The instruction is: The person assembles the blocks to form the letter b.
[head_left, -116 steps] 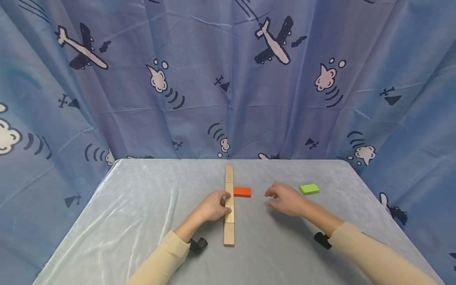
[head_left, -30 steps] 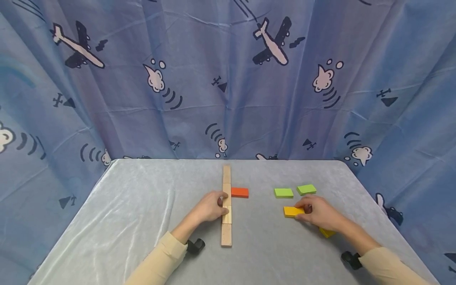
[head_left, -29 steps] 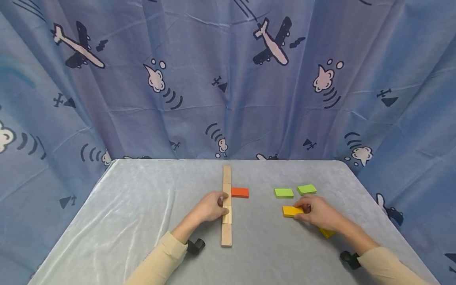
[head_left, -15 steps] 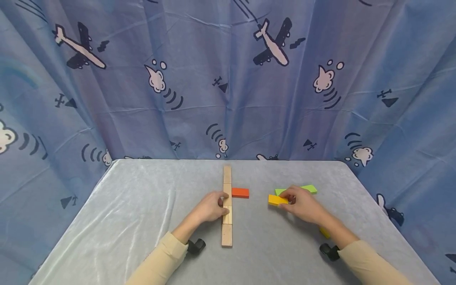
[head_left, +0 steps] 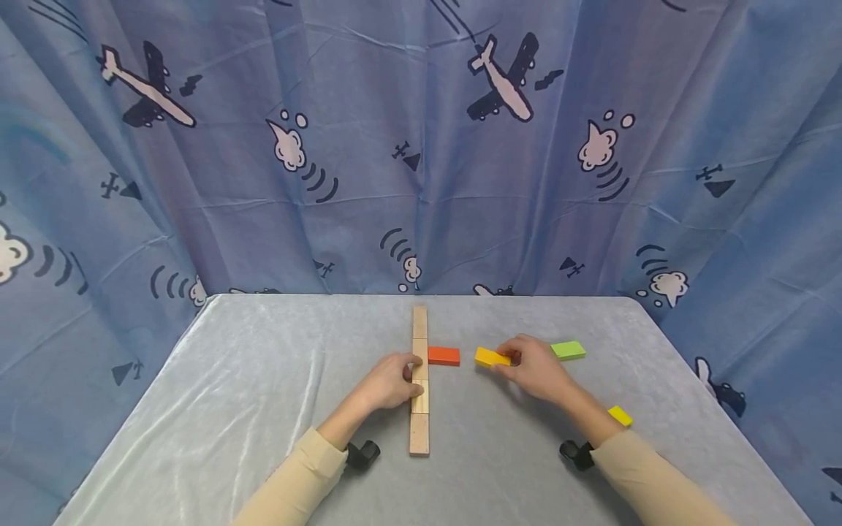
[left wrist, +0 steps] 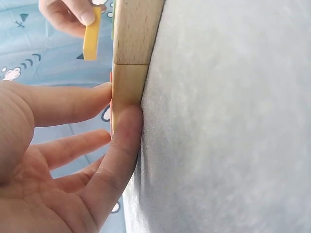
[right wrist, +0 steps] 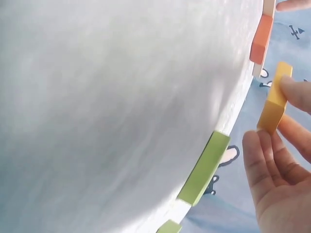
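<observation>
My left hand (head_left: 388, 383) stays on a straight row of wooden blocks (head_left: 419, 435), its thumb and a finger touching two spots along it. In the left wrist view, the fingertips lie against a pale wooden block (left wrist: 130, 82). An orange-red block (head_left: 444, 356) lies flat against the row's right side. My right hand (head_left: 536, 369) pinches a yellow block (head_left: 488, 357) between thumb and fingers, a short gap right of the orange-red one. The right wrist view has this yellow block (right wrist: 276, 99) raised above the table.
One green block (head_left: 569, 350) lies right of my right hand. Another green block (right wrist: 204, 170) shows in the right wrist view, hidden behind that hand from the head. A second yellow block (head_left: 620, 416) lies beside the right forearm. A patterned curtain (head_left: 421, 146) hangs behind the table.
From empty some seconds ago, my right hand has come to hold a yellow block and carried it left and back toward the orange-red block. The left hand has stayed on the row.
</observation>
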A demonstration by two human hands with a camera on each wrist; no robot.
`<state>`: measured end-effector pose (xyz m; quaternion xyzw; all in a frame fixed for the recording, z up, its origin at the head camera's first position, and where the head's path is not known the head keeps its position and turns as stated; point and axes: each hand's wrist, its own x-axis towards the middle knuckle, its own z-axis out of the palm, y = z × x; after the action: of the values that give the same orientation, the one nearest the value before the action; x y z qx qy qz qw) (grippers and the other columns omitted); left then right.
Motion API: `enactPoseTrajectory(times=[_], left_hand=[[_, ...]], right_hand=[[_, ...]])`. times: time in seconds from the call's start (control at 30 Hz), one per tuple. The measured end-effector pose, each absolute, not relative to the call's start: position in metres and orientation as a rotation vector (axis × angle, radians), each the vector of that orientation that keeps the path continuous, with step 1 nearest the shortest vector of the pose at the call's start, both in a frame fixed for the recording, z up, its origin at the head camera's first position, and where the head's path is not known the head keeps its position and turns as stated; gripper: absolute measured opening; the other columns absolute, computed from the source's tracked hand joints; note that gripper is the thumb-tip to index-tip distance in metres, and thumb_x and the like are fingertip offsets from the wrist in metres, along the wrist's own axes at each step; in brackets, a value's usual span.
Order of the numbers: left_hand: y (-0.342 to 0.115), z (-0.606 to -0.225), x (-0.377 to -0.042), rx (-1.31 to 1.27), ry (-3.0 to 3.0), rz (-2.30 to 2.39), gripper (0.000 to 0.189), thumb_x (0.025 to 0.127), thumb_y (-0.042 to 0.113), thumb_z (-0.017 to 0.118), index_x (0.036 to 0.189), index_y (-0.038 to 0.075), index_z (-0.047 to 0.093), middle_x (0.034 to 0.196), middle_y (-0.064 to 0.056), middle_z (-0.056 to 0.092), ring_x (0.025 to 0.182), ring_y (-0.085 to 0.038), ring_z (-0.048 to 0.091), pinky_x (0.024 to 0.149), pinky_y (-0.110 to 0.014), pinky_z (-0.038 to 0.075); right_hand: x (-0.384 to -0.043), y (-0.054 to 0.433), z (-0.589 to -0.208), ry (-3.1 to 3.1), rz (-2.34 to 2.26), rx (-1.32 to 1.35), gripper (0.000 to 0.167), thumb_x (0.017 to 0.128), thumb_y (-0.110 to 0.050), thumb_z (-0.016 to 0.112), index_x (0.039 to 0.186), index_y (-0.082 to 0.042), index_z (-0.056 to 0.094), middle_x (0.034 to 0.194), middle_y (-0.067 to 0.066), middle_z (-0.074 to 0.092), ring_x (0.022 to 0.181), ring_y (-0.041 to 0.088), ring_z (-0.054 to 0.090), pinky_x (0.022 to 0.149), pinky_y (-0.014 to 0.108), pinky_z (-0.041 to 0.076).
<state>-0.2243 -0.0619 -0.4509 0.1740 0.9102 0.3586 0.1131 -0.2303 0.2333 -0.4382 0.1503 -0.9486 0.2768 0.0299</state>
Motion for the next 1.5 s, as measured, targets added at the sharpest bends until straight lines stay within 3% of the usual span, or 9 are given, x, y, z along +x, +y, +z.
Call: enactPoseTrajectory(times=[0.5,1.5], left_hand=[[-0.062,-0.452,-0.225,0.517,2.672,1.052,0.049,0.087,0.01,0.077,0.132,-0.001,0.062,0.095,-0.008,0.059,0.079,-0.018,0.053,0.066,-0.033,0.046],[-0.062,-0.449,-0.224,0.505,2.676,1.037,0.048,0.088,0.011,0.077,0.133,0.0,0.062,0.095,-0.008,0.059,0.08,-0.018,0.054,0.067,-0.034,0.047]], right_hand=[[-0.242,0.206,-0.445,-3.053,0.795,0.343,0.03,0.086,-0.018,0.081,0.108,0.002,0.074,0.096,0.008,0.064,0.086,0.021,0.058,0.08,0.041,0.052],[-0.243,0.198,-0.451,-3.106,0.766,0.29,0.034,0.086,-0.022,0.083,0.109,0.001,0.073,0.095,0.009,0.065,0.083,0.021,0.056,0.077,0.039,0.052]])
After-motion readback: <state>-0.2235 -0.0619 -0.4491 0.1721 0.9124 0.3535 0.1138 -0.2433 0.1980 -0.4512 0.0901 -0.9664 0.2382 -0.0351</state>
